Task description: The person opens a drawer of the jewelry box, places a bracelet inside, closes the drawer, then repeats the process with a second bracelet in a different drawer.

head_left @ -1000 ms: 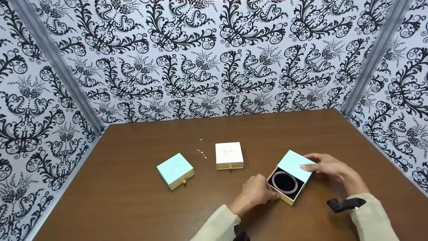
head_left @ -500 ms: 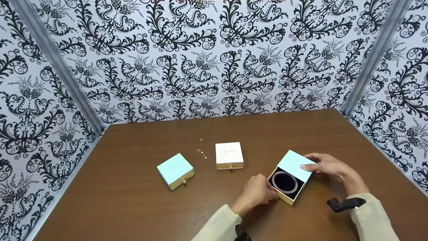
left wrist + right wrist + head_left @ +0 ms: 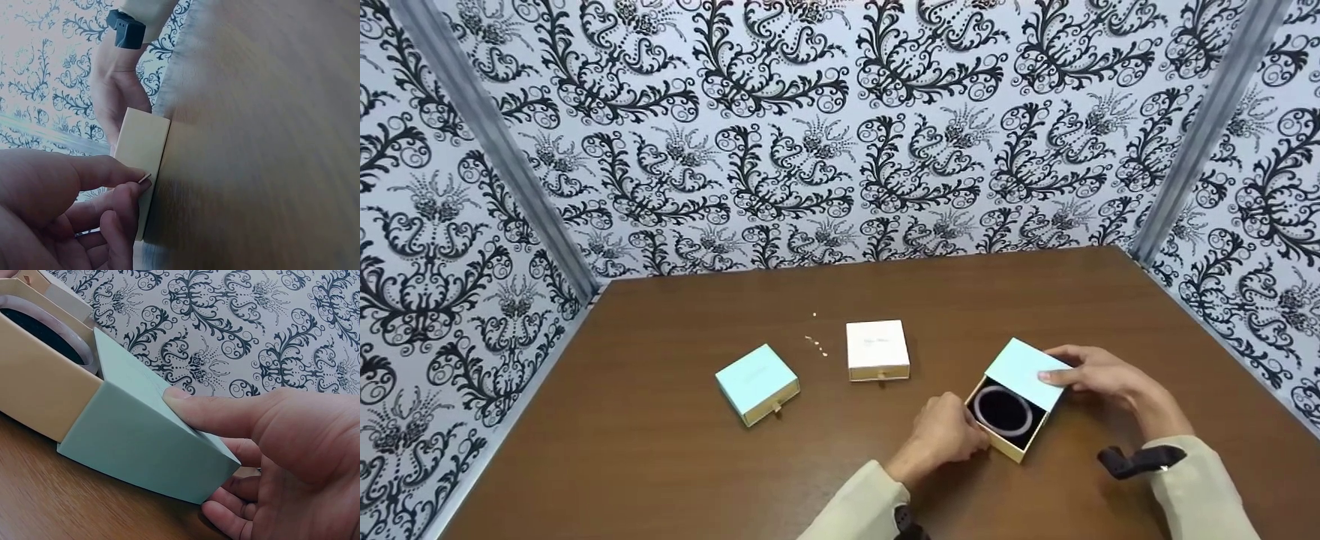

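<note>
A mint-green sleeve box [image 3: 1027, 371] stands at the right of the table with its gold drawer [image 3: 42, 368] pulled partway out. Inside the drawer, on black lining, lies a pale ring-shaped bangle [image 3: 1003, 411]. My left hand [image 3: 943, 431] pinches the small pull tab [image 3: 145, 178] on the drawer's front between thumb and forefinger. At the far end, my right hand [image 3: 1099, 373] grips the mint sleeve, its thumb [image 3: 194, 408] on top and its other fingers round the end and partly hidden.
A white drawer box [image 3: 877, 350] stands left of the hands, and a second mint box [image 3: 757, 384] farther left, both pushed shut. Small pale specks [image 3: 816, 344] lie between them. Patterned wall panels [image 3: 780, 135] border the brown table [image 3: 675, 457].
The view has shifted very slightly. Both hands keep their hold on the box, and its drawer stays pulled out by about the same amount.
</note>
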A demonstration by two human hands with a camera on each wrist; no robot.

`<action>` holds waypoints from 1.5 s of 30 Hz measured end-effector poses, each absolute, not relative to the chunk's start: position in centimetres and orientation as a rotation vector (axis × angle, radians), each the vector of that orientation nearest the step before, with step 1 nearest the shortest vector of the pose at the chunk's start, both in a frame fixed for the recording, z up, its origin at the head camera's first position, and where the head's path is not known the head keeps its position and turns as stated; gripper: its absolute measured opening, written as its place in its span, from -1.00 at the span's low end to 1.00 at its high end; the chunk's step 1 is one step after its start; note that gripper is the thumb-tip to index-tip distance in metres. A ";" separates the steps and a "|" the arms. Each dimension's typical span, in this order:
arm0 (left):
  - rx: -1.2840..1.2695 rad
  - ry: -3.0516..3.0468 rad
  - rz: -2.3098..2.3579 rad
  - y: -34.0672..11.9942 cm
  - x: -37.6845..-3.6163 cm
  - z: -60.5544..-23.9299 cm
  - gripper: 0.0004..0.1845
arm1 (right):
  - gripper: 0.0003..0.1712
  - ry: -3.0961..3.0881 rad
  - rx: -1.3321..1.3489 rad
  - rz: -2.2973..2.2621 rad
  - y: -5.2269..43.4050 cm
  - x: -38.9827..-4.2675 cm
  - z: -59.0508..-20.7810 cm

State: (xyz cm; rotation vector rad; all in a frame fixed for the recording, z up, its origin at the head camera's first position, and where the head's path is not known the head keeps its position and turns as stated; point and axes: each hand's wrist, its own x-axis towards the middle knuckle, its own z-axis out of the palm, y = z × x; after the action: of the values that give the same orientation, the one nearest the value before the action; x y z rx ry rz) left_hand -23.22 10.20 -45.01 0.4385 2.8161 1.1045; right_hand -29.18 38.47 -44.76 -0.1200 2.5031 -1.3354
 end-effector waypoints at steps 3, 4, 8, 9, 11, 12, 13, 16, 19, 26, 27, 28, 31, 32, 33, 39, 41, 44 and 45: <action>0.431 2.811 1.118 10.2 -23.2 -44.9 -0.73 | -0.17 2.485 -0.100 -1.356 38.6 -28.9 -44.7; 0.426 2.811 1.117 10.2 -23.2 -45.0 -0.73 | -0.17 2.483 -0.092 -1.358 38.6 -28.9 -44.7; 0.416 2.824 1.094 10.2 -23.1 -44.8 -0.75 | -0.16 2.481 -0.106 -1.354 38.5 -29.1 -44.7; 0.416 2.834 1.081 10.2 -23.2 -44.8 -0.76 | -0.16 2.485 -0.110 -1.351 38.5 -29.2 -44.7; 0.413 2.849 1.061 10.3 -23.2 -44.8 -0.76 | -0.16 2.496 -0.130 -1.347 38.4 -29.4 -44.7; 0.411 2.853 1.053 10.3 -23.2 -44.8 -0.76 | -0.17 2.494 -0.133 -1.352 38.4 -29.4 -44.7; 0.412 2.854 1.050 10.4 -23.2 -44.8 -0.75 | -0.17 2.495 -0.138 -1.352 38.4 -29.4 -44.7; 0.408 2.836 1.066 10.5 -23.2 -44.9 -0.73 | -0.17 2.507 -0.135 -1.335 38.3 -29.4 -44.8; 0.406 2.823 1.078 10.5 -23.2 -44.9 -0.72 | -0.16 2.508 -0.131 -1.328 38.3 -29.3 -44.8; 0.415 2.868 1.040 10.8 -23.4 -44.5 -0.73 | -0.16 2.504 -0.123 -1.338 38.4 -29.3 -44.8; 0.417 2.868 1.040 10.8 -23.4 -44.5 -0.72 | -0.16 2.504 -0.124 -1.336 38.4 -29.3 -44.7; 0.416 2.868 1.044 10.9 -23.5 -44.4 -0.72 | -0.16 2.502 -0.125 -1.334 38.4 -29.3 -44.7; 0.411 2.857 1.062 11.0 -23.5 -44.4 -0.70 | -0.16 2.501 -0.125 -1.330 38.4 -29.4 -44.7; 0.404 2.847 1.076 11.0 -23.6 -44.4 -0.70 | -0.16 2.502 -0.127 -1.327 38.4 -29.4 -44.7; 0.397 2.836 1.091 11.0 -23.6 -44.5 -0.70 | -0.16 2.503 -0.128 -1.325 38.4 -29.4 -44.7; 0.364 2.804 1.145 11.2 -23.9 -44.7 -0.72 | -0.19 2.499 -0.129 -1.327 38.5 -29.5 -44.8; 0.368 2.815 1.132 11.3 -24.0 -44.7 -0.72 | -0.19 2.496 -0.124 -1.333 38.5 -29.6 -44.9; 0.378 2.828 1.115 11.4 -24.1 -44.7 -0.72 | -0.19 2.496 -0.116 -1.337 38.5 -29.5 -44.9; 0.377 2.825 1.119 11.4 -24.1 -44.7 -0.72 | -0.19 2.499 -0.114 -1.337 38.5 -29.5 -45.0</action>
State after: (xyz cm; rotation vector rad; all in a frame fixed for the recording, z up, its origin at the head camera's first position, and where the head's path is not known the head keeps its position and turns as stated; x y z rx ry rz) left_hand -24.10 11.44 -44.73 0.3772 2.8248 1.1186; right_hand -29.46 38.53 -44.97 -0.1137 2.4994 -1.3366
